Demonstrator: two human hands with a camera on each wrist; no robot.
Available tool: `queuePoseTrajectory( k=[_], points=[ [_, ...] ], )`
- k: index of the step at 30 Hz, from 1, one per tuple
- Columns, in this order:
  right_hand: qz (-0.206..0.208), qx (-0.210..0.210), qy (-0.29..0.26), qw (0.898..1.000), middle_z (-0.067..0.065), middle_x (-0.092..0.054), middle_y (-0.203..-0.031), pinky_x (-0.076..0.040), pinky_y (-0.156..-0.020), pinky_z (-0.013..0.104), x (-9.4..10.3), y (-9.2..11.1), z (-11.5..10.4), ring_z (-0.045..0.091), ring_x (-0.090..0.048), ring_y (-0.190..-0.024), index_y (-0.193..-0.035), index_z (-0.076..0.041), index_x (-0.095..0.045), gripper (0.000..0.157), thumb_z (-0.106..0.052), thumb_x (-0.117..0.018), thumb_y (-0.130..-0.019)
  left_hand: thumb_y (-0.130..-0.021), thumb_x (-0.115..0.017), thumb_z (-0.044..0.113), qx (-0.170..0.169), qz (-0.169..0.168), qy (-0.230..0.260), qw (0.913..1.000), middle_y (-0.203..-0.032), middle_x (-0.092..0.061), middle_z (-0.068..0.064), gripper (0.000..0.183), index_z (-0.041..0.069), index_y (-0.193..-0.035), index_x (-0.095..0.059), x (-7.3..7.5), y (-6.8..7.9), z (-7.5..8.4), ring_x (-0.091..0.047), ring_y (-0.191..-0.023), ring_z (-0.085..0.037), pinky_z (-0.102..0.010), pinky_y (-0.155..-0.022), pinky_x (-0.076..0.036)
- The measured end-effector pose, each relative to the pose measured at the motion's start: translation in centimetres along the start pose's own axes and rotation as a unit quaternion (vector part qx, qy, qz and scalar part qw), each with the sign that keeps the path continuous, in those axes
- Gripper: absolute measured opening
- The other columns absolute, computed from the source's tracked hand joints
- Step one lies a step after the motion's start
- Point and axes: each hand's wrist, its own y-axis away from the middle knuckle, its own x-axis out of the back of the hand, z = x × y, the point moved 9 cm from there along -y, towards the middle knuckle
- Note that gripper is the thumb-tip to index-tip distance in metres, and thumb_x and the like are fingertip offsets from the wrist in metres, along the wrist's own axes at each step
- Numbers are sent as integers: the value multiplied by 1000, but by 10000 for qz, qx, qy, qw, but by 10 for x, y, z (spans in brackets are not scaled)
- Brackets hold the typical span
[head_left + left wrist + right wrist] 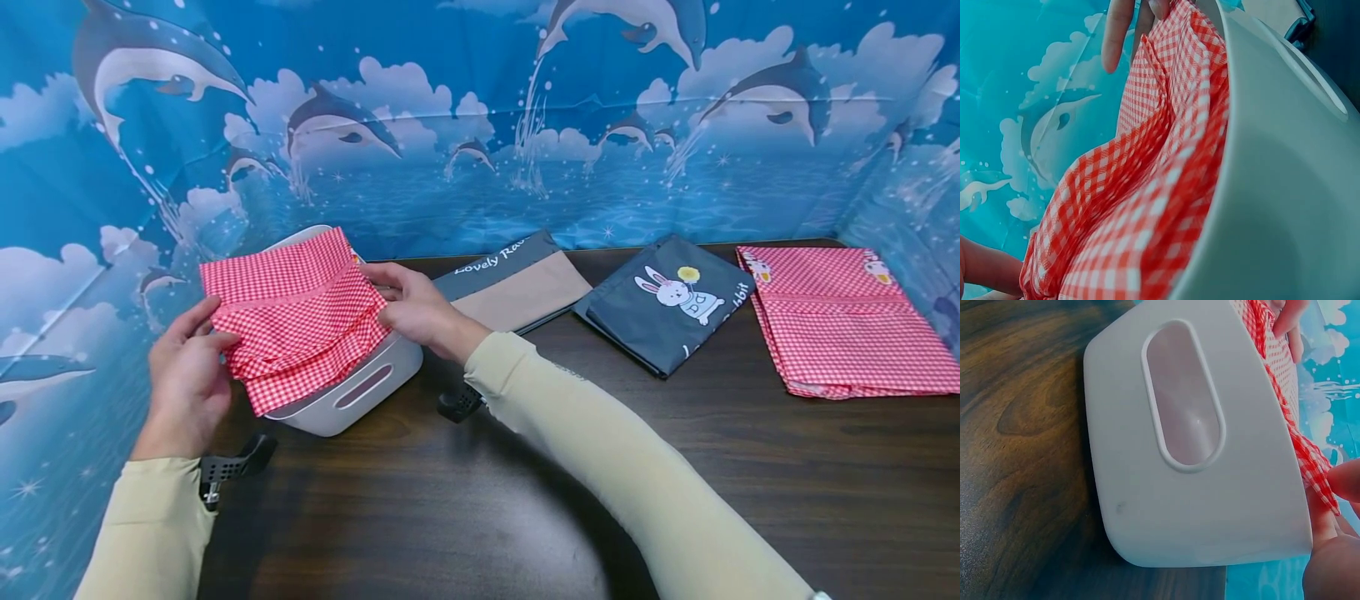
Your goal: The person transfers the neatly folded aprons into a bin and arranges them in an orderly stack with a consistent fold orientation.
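A red-and-white checked cloth (300,308), folded and rumpled, lies over the opening of a light grey plastic basket (401,367). My left hand (191,383) pinches its left edge between thumb and fingers. At the opposite edge, my right hand (423,312) holds the cloth by the rim of the basket. In the right wrist view, thumb and fingers (1344,481) grip a corner of the fabric just outside the basket wall (1260,506). Loose folds of the cloth (1129,219) bulge above the rim in the left wrist view. The basket's inside is mostly hidden.
Right of the basket lies a folded dark-and-tan fabric piece (525,292) with white lettering. Beside it are a dark folded piece with a rabbit print (667,304) and another red checked folded cloth (855,333). A dolphin-print backdrop (420,192) borders the dark wooden table (420,517).
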Motion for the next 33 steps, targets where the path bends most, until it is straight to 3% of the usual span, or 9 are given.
queuePoseTrajectory(
  k=[10,21,33],
  points=[
    [49,-13,-29,10000,6,-54,-162,-56,-113,39,0,0,1,22,-59,-145,-161,-17,-49,74,16,-56,-95,-109,-50,-3,14,-38,229,9997,-178,-27,14,70,37,-165,-41,-1,-1,-2,-39,-151,-11,-14,-71,-60],
    [95,-18,-79,9999,5,-52,-165,-53,-117,40,1,0,1,23,-56,-149,-162,-16,-47,73,14,-58,-96,-109,-52,1,-6,19,113,9999,-178,-26,15,68,38,-165,-42,0,1,0,-36,-154,-12,-14,-84,-59],
    [134,-38,6,9999,4,-52,-165,-51,-118,39,2,1,4,22,-54,-150,-162,-17,-47,74,13,-58,-96,-109,-54,2,25,21,78,10000,-178,-26,15,67,39,-164,-42,0,0,-1,-38,-151,-13,-13,-71,-60]
  ],
)
